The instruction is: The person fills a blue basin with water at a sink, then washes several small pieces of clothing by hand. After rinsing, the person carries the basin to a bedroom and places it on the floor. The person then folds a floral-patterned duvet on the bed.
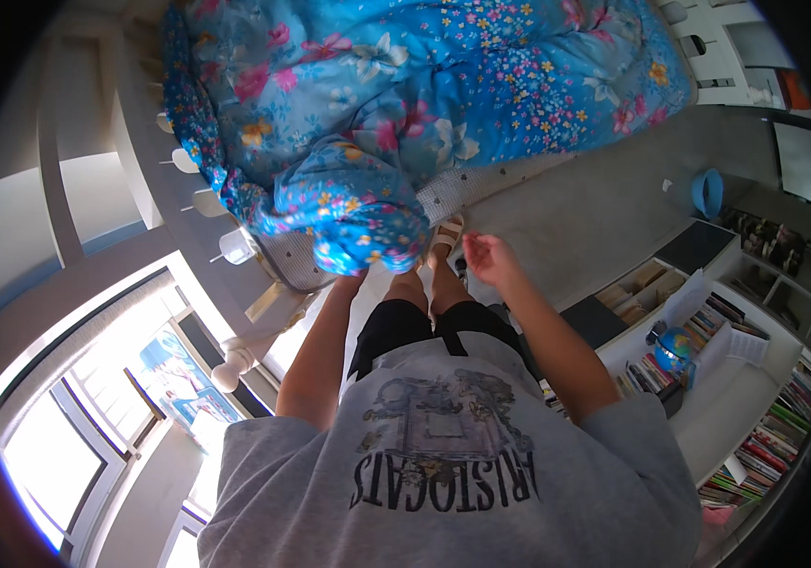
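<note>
A blue floral quilt lies rumpled over a bed, its near corner bunched and hanging off the edge. My left hand is at the underside of that bunched corner, mostly hidden by the fabric, so its grip on the cloth does not show fully. To the right of the corner, my right hand is raised above the floor with fingers loosely curled, apart from the quilt and holding nothing. A patterned grey mattress cover shows below the quilt's edge.
White bed rails run along the left. A bright window is at lower left. On the right stand a white shelf unit with books, a small globe and a blue bin on the grey floor.
</note>
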Available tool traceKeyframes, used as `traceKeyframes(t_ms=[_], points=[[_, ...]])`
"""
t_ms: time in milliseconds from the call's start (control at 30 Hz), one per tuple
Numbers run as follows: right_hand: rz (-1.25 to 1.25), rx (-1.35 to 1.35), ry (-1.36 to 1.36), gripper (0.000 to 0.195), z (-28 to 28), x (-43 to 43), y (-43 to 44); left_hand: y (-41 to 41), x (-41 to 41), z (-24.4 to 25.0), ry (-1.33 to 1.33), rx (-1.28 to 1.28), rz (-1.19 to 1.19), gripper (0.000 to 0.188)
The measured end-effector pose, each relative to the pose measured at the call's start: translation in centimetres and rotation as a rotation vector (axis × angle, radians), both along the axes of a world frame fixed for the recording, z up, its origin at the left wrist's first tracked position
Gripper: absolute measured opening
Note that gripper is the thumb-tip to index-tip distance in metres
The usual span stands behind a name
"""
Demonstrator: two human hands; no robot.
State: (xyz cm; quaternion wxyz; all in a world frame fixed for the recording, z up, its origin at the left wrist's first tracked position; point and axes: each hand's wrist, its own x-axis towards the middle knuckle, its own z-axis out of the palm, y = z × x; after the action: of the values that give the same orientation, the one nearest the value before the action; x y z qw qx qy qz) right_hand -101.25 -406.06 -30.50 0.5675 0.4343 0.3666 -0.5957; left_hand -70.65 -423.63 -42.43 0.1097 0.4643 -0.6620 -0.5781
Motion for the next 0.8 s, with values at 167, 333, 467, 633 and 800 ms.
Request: traceKeyframes(t_ms=[167,333,467,633,800], points=[[-0.008,0.160,0.111,0.019,-4.3,0.5,0.3,-0.9,-10.1,2.5,0.057,1.135,0.650,0.037],[0.129,0.056,0.195,0.020,-4.6,0.0,-2.1,-4.4,-20.1,16.7,0.664,1.336,0.564,0.041],[0.003,0.032,0.178,0.021,-3.8,-2.8,-2.2,-10.1,-17.1,32.9,1.231,1.320,0.382,0.040],[-0.041,0.124,0.095,0.038,-1.6,-7.1,-4.4,-12.7,-1.9,45.2,1.689,0.766,0.393,0.085],[-0.294,-0.667,0.278,0.058,-4.3,-14.4,-7.1,-7.0,4.0,51.7,2.111,0.538,0.300,0.066]])
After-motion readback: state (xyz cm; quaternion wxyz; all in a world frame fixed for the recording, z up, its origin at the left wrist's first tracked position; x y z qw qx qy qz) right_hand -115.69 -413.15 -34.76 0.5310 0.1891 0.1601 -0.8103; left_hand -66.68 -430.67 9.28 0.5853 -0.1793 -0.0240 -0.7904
